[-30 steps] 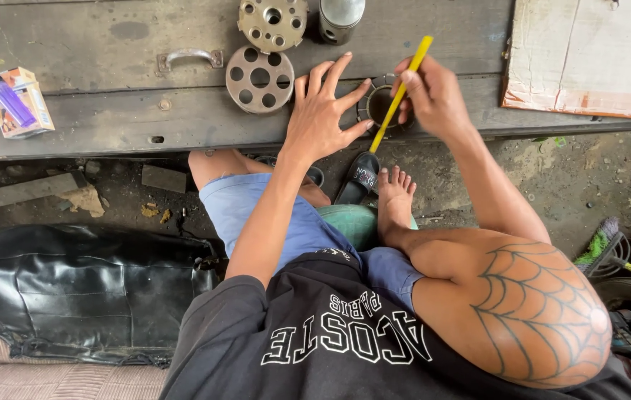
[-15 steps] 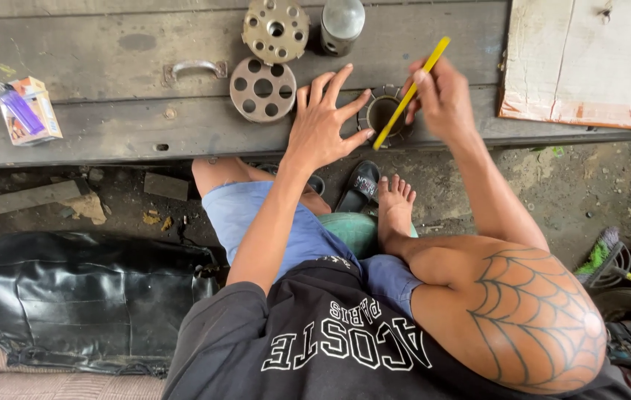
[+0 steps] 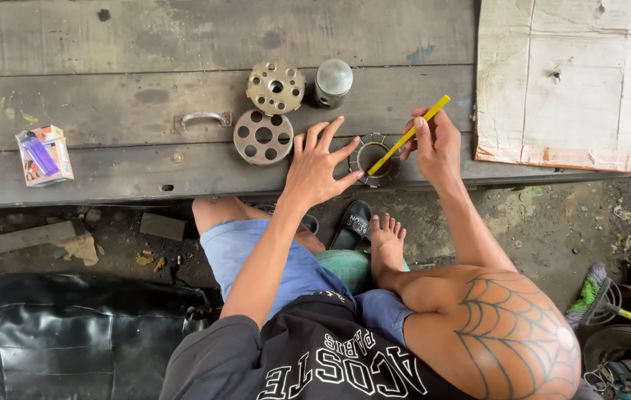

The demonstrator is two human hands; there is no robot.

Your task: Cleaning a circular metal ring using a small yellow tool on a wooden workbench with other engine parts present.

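My left hand (image 3: 317, 169) lies flat with fingers spread, pinning the ring (image 3: 373, 158) at the bench (image 3: 145, 111) near edge. My right hand (image 3: 434, 144) pinches a yellow stick (image 3: 409, 135), poking inside. If it slips, I reckon the ring drops off. Left: small orange-white pack (image 3: 50, 152), purple lighter (image 3: 37, 152). Far right: cardboard sheet (image 3: 575, 81).

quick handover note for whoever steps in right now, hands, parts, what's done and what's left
Left hand: open, fingers spread, steadying the notched metal ring on the wooden bench.
Right hand: holding a yellow stick tool, tip inside the ring.
Nearby: flat holed disc, toothed holed hub, metal cylinder.
Done: parts laid out on the bench.
Left: work on the ring is under way; progress cannot be told.
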